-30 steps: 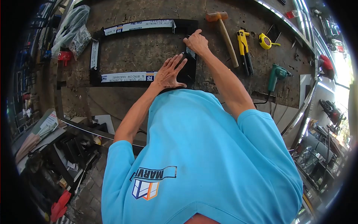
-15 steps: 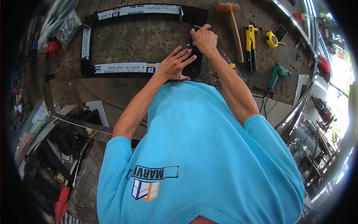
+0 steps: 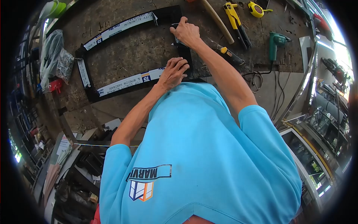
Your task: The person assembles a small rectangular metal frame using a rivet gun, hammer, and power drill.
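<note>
A black aluminum window frame (image 3: 188, 56) lies on the workbench, with printed white protective tape (image 3: 121, 83) along its near, far and left sides. My left hand (image 3: 173, 72) rests at its near right corner, fingers curled over the near rail. Over the right rail is my right hand (image 3: 185, 33), closed, with its index finger sticking out. A small pale edge shows by its fingertips; what it pinches is too small to make out. One end of the far tape strip (image 3: 154, 18) hangs loose near the far right corner.
Right of the frame lie a wooden-handled hammer (image 3: 218, 20), yellow-and-black pliers (image 3: 237, 24), a yellow tape measure (image 3: 256, 9), a yellow-and-black hand tool (image 3: 232, 56) and a green corded drill (image 3: 276, 44). Plastic bags (image 3: 52, 56) and a red object (image 3: 56, 86) lie at left.
My left hand's fingers have gone from spread flat to curled. The frame appears tilted, and the bench items sit further up and left in view as the camera has turned.
</note>
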`<state>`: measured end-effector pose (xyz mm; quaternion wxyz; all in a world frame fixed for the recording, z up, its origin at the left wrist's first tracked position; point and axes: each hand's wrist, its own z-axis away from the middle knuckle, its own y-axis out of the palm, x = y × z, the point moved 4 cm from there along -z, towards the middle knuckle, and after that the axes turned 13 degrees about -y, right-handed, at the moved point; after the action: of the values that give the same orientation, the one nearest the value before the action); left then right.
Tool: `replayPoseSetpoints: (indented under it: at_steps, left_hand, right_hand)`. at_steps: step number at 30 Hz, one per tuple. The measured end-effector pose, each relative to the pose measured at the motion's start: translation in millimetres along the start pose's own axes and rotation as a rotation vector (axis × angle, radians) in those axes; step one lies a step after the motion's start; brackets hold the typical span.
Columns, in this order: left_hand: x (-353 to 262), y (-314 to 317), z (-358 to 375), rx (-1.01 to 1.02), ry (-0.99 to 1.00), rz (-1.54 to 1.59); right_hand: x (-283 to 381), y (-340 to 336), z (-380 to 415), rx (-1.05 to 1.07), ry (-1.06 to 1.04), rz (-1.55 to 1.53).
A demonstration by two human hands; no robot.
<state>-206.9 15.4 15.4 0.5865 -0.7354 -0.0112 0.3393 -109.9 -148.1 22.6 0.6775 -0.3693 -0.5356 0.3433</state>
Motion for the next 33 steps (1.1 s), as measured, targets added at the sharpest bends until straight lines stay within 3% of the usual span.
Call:
replayPoseSetpoints:
  at_steps: [4, 6, 8, 10, 14, 16, 17, 19, 24, 26, 29, 33]
  left_hand:
    - [-2, -1, -8, 0.095, -0.164, 0.04]
    - [5, 6, -5, 0.061, -0.212, 0.118]
    - [6, 3, -5, 0.029, -0.219, 0.111]
    - [6, -3, -5, -0.002, -0.233, 0.1]
    - [11, -10, -15, 0.052, -0.159, -0.056]
    - [20, -11, -17, 0.074, -0.134, -0.075]
    - [21, -11, -15, 0.078, -0.14, -0.077]
    - [23, -9, -15, 0.115, -0.118, -0.148]
    - [24, -8, -17, 0.104, -0.138, -0.153]
    - [24, -7, -14, 0.115, -0.145, -0.157]
    - [27, -6, -16, 0.076, -0.146, -0.076]
    - [26, -8, -16, 0.051, -0.146, -0.054]
  right_hand:
    - [-9, -10, 5, 0.095, 0.056, -0.087]
    - [-21, -34, 32, 0.061, 0.014, -0.192]
    - [-52, -50, 79, -0.12, -0.148, -0.013]
    - [-78, -47, 124, -0.04, -0.132, 0.151]
    - [-105, -33, 165, 0.083, -0.187, 0.092]
    - [-106, -43, 170, -0.171, -0.215, 0.072]
    - [-110, -41, 172, -0.167, -0.217, 0.066]
    - [-114, -36, 175, -0.036, -0.246, 0.133]
    - [-97, -30, 171, 0.02, -0.32, 0.052]
    - [-70, -19, 163, 0.24, -0.235, -0.215]
    - [-37, -3, 152, 0.295, -0.317, -0.146]
    - [-23, 0, 133, 0.389, -0.276, -0.087]
